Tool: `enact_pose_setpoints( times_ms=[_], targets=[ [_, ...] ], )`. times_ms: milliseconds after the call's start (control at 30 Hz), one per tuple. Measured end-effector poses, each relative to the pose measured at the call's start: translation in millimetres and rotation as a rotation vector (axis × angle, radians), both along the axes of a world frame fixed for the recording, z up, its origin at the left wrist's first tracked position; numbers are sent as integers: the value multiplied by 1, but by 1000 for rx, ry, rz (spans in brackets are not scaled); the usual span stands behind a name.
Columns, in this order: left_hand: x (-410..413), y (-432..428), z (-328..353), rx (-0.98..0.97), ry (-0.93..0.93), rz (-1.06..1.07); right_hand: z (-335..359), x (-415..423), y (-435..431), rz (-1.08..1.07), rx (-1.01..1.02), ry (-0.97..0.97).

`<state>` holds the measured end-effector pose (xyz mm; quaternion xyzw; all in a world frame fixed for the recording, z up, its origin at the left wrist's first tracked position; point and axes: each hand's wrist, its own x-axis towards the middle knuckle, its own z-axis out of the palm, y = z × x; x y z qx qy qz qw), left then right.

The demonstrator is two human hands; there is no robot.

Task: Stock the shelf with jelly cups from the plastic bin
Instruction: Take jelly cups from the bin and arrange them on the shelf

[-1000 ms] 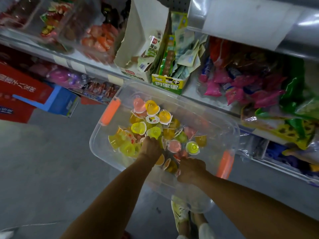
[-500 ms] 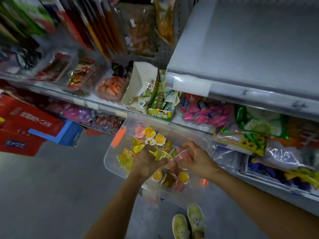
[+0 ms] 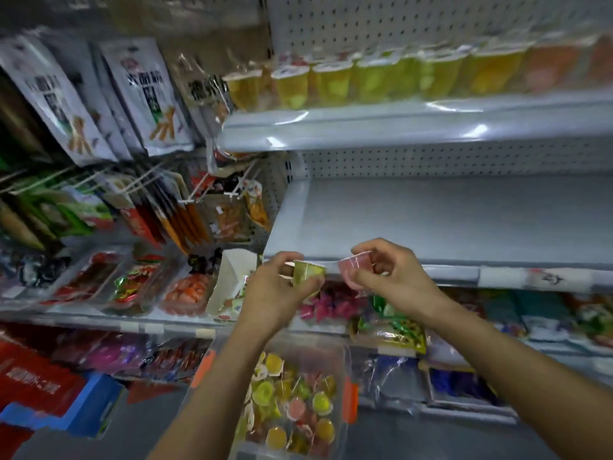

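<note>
Head view: left hand, fingers curled round a green jelly cup, at the front edge of the grey shelf. Right hand pinches a pink jelly cup just beside it. Hanging snack packets far left. Plastic bin below the forearms, loose cups inside.

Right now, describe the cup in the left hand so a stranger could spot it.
Find the grey shelf at mid-height; two hands hover at its front edge. The left hand grips a jelly cup. It is yellow-green; the right hand holds a pink cup.
</note>
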<state>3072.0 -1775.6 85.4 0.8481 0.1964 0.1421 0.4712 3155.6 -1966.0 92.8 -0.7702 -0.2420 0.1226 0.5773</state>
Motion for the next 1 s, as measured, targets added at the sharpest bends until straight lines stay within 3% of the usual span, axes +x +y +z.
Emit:
enact_pose_setpoints(
  times_ms=[633, 1000],
  targets=[
    [115, -178, 219, 180, -509, -200, 205, 89, -186, -278, 185, -447],
    [240, -243, 285, 271, -451, -171, 274, 221, -268, -400, 52, -516]
  ],
)
